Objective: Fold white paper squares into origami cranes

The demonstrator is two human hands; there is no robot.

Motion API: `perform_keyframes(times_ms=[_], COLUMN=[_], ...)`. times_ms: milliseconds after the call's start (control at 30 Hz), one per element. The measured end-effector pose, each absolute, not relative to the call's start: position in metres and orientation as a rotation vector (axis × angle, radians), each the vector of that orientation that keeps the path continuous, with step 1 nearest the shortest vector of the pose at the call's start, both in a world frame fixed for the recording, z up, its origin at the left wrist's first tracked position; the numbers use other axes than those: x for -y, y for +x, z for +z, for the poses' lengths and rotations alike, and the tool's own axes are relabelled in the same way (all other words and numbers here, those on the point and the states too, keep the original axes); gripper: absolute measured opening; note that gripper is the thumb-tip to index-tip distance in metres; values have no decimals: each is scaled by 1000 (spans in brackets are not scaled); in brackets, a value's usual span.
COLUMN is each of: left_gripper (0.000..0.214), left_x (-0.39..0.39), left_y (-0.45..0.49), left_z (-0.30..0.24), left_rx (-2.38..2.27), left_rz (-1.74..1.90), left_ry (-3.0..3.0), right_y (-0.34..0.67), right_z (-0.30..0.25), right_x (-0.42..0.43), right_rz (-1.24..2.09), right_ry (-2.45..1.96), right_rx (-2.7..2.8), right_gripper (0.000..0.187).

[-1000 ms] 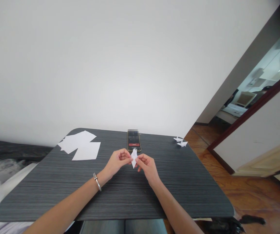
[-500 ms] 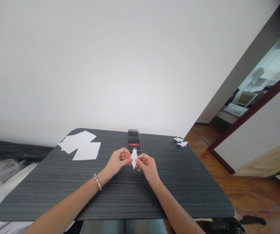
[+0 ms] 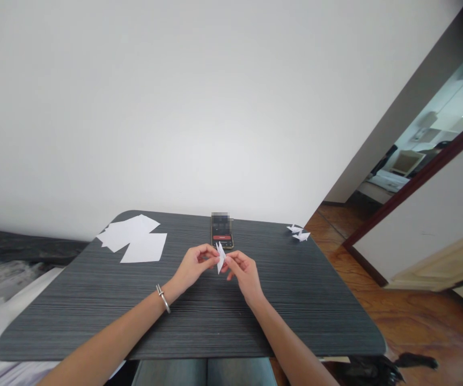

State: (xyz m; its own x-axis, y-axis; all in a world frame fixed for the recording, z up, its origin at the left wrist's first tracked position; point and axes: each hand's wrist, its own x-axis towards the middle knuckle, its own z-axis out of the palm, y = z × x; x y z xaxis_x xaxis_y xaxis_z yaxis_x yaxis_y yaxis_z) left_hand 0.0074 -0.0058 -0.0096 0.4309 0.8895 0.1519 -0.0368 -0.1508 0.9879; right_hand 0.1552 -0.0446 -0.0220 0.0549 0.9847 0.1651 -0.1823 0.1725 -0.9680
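A small folded white paper piece [image 3: 220, 257] is held above the middle of the dark striped table [image 3: 94, 311]. My left hand [image 3: 193, 264], with a silver bracelet on the wrist, pinches its left side. My right hand [image 3: 243, 271] pinches its right side. Both hands are closed on the paper, fingertips almost touching. The piece is pointed at top and bottom.
Several flat white paper sheets [image 3: 137, 239] lie at the table's far left. A phone [image 3: 221, 235] rests at the far middle, just beyond my hands. Two small folded paper figures [image 3: 299, 232] sit at the far right corner. Wooden floor and an open doorway are to the right.
The paper piece has turned slightly edge-on and looks narrower. My hands have lifted a little toward the phone.
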Motion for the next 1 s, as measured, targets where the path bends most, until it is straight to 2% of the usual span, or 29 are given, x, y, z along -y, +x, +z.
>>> perform_keyframes(times_ms=[633,1000], left_gripper=[22,16], left_x=[9,9], left_y=[12,11], left_z=[-8,-11], left_rx=[-717,-704], left_rz=[936,948], left_ry=[1389,1436], right_y=[157,158], right_z=[-30,-27], right_x=[40,43], right_rz=[1113,1014], right_ry=[-1006,-1055], right_rx=[1093,1161], right_gripper=[16,11])
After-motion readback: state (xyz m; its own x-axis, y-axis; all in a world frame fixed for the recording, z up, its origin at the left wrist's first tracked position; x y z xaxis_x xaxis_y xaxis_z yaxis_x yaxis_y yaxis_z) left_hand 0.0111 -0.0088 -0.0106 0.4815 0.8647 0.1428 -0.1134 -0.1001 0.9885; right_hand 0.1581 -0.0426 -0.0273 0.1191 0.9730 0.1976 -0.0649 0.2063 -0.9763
